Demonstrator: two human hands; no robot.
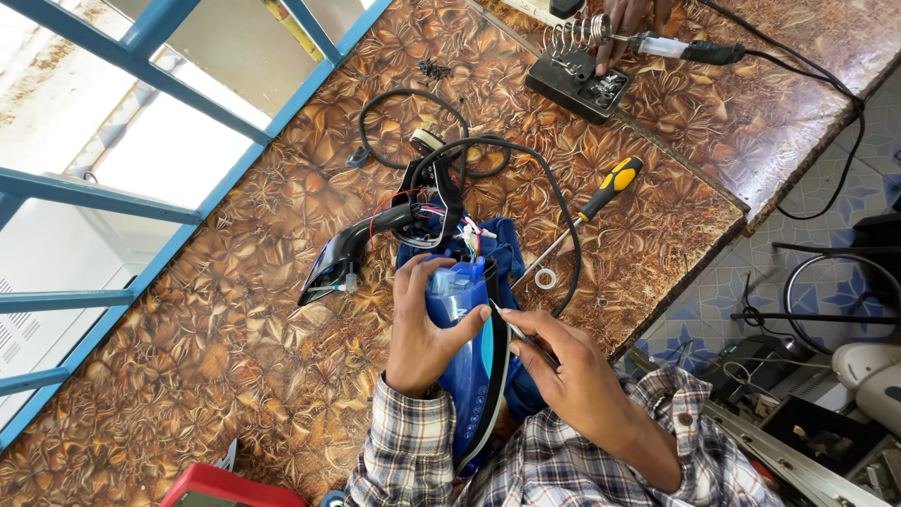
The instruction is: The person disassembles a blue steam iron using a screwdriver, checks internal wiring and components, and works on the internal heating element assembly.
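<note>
Bare worktop: open run at 8 to 9 o'clock of the blue iron body, no clutter; a hand passes freely.
12 o'clock: blocked by the detached black handle, loose wires and looped black cord.
1 to 2 o'clock: yellow-handled screwdriver and small white ring lie across the path.
Far 1 o'clock: soldering stand, with another person's hand on it.
7 o'clock: red object at the near edge.
3 o'clock: table edge drops off.

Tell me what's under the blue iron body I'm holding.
A blue cloth shows beneath the blue iron body, on the table. The left hand and the body itself cover the rest.
</note>
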